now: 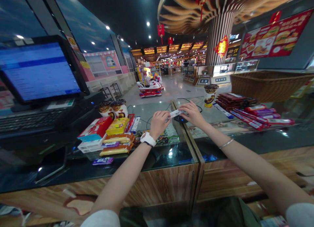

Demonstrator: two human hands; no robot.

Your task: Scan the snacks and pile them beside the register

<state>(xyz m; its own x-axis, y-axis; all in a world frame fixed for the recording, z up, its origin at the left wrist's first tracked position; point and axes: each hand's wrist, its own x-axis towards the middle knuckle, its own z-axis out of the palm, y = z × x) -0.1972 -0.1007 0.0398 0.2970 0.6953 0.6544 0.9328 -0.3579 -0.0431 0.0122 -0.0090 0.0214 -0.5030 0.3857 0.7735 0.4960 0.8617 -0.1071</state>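
Between my two hands is a slim white packet (175, 113) with dark printing, held level over the glass counter. My left hand (159, 122), with a white watch (148, 139) on the wrist, pinches its left end. The fingers of my right hand (193, 114) are closed on its right end; a bangle (226, 143) circles that forearm. Just beneath the packet sits a small black device (181, 119) with a blue light, partly hidden by the right hand. What the packet contains cannot be made out.
Stacked snack boxes and bars (115, 138), two cups (119, 108), a phone (52, 163) and a monitor (41, 68) stand on the left. On the right are a printed cup (210, 95), brown packets (230, 102), candy rolls (263, 119) and a wicker basket (267, 86).
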